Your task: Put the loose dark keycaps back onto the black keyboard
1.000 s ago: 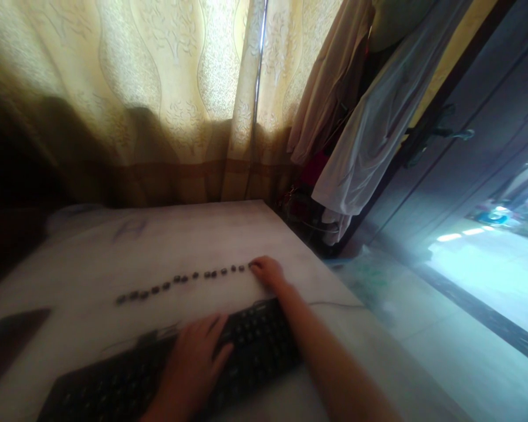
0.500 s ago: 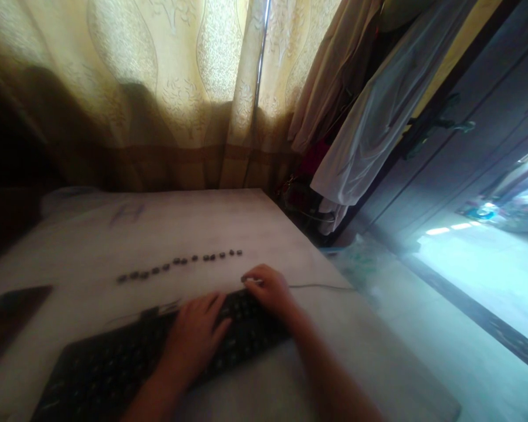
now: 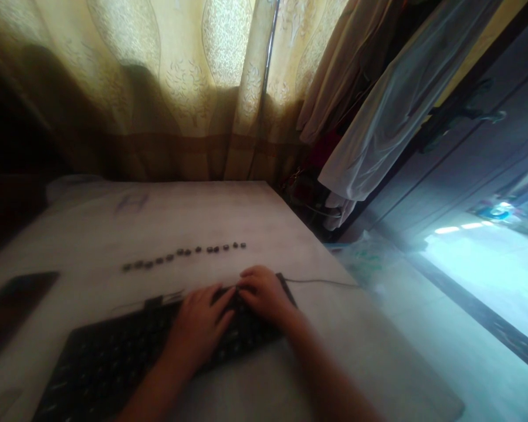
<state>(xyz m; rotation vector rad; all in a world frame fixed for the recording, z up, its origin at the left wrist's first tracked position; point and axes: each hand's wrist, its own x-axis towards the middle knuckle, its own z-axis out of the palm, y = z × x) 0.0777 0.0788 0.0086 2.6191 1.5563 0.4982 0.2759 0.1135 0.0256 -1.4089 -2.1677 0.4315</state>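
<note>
A black computer keyboard (image 3: pixel 101 360) lies slanted on the white-covered table. My left hand (image 3: pixel 198 325) rests over its middle, fingers stretched out, the index finger reaching toward the tips of my right hand. My right hand (image 3: pixel 264 296) is over the far right part of the keyboard. Its thumb and fingers are pinched together on a small dark keycap, mostly hidden and blurred, down at the keys. Beyond the keyboard runs a loose row of several small black keycaps (image 3: pixel 169 257).
The table (image 3: pixel 193 211) carries a purple mark. A dark flat object (image 3: pixel 22 299) lies at the left. A thin cable (image 3: pixel 321 282) crosses the right edge. Beyond are a curtain (image 3: pixel 180 76), hanging clothes (image 3: pixel 369 129), a plastic bag (image 3: pixel 365 255) and a door (image 3: pixel 466 135).
My right hand has brought the small keycap from beyond the keyboard's far edge back onto the keys. My left index finger has stretched toward it. The view has shifted slightly.
</note>
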